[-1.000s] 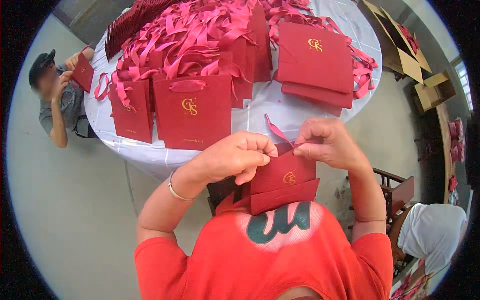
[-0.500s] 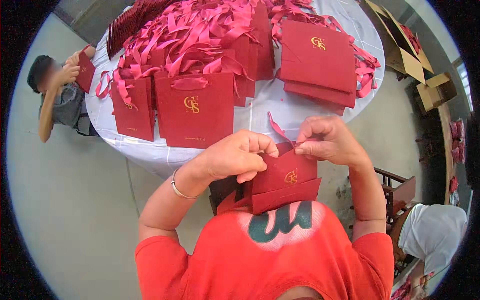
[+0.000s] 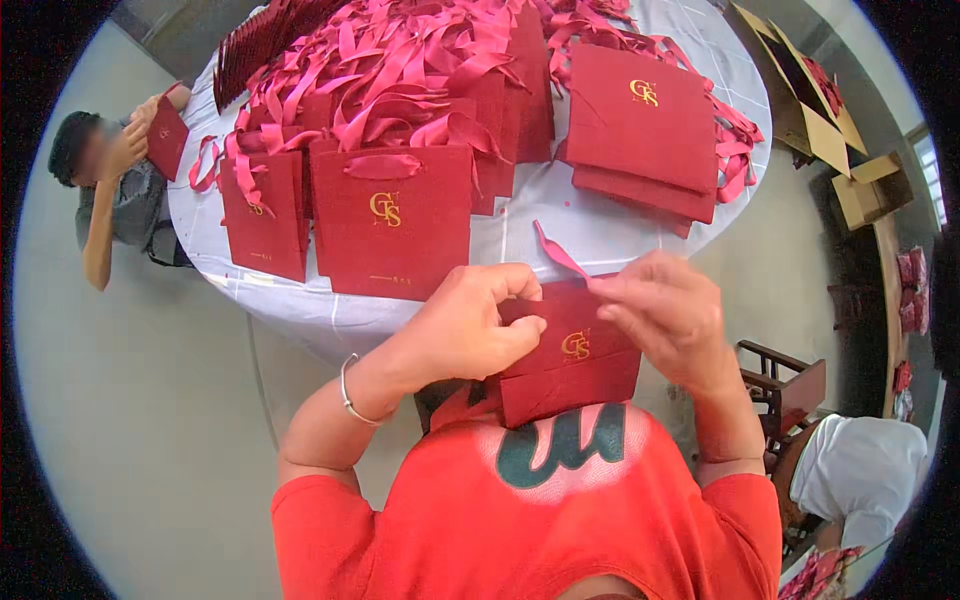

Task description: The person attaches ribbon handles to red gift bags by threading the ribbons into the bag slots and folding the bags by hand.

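Note:
Close to my chest is a dark red paper gift bag (image 3: 570,390) with a gold emblem on its front. The fingers of my left hand (image 3: 480,325) are closed on its upper left edge. At its upper right edge my right hand (image 3: 670,310) pinches a pink ribbon (image 3: 553,250), whose loose end sticks up toward the table. Whether the ribbon passes through a hole in the bag is hidden by my fingers. Just beyond, a finished-looking red bag (image 3: 390,245) with a ribbon handle stands on the table.
The round table (image 3: 520,240) has a white cloth and a large heap of pink ribbon handles (image 3: 380,60) on red bags. Stacked bags (image 3: 640,125) lie at its right. A person (image 3: 115,190) holds a bag at far left; another person (image 3: 860,470) and a wooden chair (image 3: 785,385) are at right.
My right hand has turned over the bag's top edge, its back now facing up, still at the ribbon. My left hand has shifted slightly down the bag's left side. The bag sits flatter.

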The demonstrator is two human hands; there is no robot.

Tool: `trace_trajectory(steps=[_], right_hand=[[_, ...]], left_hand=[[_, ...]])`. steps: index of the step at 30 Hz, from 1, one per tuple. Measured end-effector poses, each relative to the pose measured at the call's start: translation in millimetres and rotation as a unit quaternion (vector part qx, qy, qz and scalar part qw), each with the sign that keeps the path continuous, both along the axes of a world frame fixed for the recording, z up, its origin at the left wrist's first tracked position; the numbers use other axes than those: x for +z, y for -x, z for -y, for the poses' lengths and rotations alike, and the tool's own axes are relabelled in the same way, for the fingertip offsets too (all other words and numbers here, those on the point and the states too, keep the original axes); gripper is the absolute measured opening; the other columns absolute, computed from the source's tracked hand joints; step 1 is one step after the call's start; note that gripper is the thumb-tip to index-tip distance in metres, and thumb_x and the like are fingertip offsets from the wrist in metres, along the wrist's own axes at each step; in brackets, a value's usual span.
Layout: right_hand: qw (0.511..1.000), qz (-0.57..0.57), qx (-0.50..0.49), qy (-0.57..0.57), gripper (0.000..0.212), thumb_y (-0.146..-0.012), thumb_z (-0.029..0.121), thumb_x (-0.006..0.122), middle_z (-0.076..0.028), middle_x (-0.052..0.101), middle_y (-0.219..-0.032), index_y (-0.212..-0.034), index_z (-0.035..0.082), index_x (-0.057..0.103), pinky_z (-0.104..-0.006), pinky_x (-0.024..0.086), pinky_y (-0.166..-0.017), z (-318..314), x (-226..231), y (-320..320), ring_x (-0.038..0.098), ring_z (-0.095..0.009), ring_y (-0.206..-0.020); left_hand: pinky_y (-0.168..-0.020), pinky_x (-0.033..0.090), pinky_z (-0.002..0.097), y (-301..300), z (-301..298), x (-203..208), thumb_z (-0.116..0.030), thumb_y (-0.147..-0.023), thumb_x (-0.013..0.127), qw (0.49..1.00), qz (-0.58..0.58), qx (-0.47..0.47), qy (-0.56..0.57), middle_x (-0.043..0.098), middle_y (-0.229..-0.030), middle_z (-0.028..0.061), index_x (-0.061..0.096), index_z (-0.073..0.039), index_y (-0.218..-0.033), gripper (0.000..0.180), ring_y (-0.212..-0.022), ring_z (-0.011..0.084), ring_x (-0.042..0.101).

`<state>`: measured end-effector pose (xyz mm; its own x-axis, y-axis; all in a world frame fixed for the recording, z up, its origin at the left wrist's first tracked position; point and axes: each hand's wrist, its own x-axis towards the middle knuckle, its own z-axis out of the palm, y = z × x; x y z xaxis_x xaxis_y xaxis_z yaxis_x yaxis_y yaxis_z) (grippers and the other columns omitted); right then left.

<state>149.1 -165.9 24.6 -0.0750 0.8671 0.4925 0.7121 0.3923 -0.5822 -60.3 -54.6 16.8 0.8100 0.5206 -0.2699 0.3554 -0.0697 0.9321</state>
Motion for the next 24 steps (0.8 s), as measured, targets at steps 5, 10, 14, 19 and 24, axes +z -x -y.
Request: trace_trajectory(steps=[5, 10, 14, 19, 24], right_hand=[[0.999, -0.033, 0.026, 0.011, 0.031, -0.073, 0.003, 0.078, -0.012, 0.065, -0.08, -0.102, 0.003, 0.07, -0.0339, 0.052, -0.062, 0.5, -5.8, 15.7, 0.065, -0.026, -0.071], [0.989, -0.134, 0.026, 0.052, 0.022, -0.071, -0.001, 0.081, -0.01, 0.067, -0.08, -0.089, 0.002, 0.068, -0.0295, 0.05, -0.06, 3.5, -17.7, 16.2, 0.064, -0.018, -0.071], [0.99, -0.13, 0.047, 0.033, 0.019, -0.073, -0.003, 0.077, -0.011, 0.068, -0.081, -0.089, 0.001, 0.068, -0.031, 0.052, -0.063, 1.7, -18.9, 20.0, 0.067, -0.022, -0.073], [0.993, -0.105, 0.054, 0.017, 0.018, -0.074, -0.003, 0.074, -0.012, 0.068, -0.084, -0.091, 0.001, 0.068, -0.0332, 0.054, -0.064, -0.7, -15.4, 27.0, 0.068, -0.026, -0.073], [0.999, -0.01, 0.049, -0.019, 0.016, -0.072, 0.001, 0.073, -0.01, 0.065, -0.079, -0.086, 0.003, 0.067, -0.0344, 0.053, -0.059, -6.0, -17.9, 35.3, 0.066, -0.025, -0.068]], left_hand=[[-0.035, 0.027, 0.0234, -0.2, 4.3, -13.7, -0.007, -0.085, 0.069, 0.989, 0.045, 0.011, -0.14, 0.048, -0.053, -0.0071, 0.056, -0.002, -0.094, 0.017, -0.041, 0.0006, 0.046], [-0.035, 0.03, 0.0241, 1.4, 6.4, -2.5, -0.008, -0.085, 0.071, 1.0, 0.012, 0.015, -0.007, 0.051, -0.055, -0.005, 0.054, -0.001, -0.099, 0.024, -0.041, 0.0026, 0.049], [-0.036, 0.035, 0.0238, 4.3, 3.5, 1.7, -0.003, -0.084, 0.067, 0.999, -0.014, -0.017, 0.026, 0.055, -0.059, -0.0015, 0.051, 0.001, -0.105, 0.027, -0.043, 0.0045, 0.051], [-0.039, 0.039, 0.0236, 8.4, 2.4, -3.8, 0.003, -0.086, 0.055, 0.998, 0.016, -0.028, 0.062, 0.061, -0.073, 0.0053, 0.049, 0.002, -0.108, 0.022, -0.045, 0.0063, 0.053], [-0.04, 0.041, 0.0243, 5.9, 2.7, 1.8, 0.006, -0.089, 0.044, 0.997, 0.019, -0.033, 0.068, 0.063, -0.079, 0.0079, 0.048, 0.002, -0.11, 0.022, -0.045, 0.0085, 0.054]])
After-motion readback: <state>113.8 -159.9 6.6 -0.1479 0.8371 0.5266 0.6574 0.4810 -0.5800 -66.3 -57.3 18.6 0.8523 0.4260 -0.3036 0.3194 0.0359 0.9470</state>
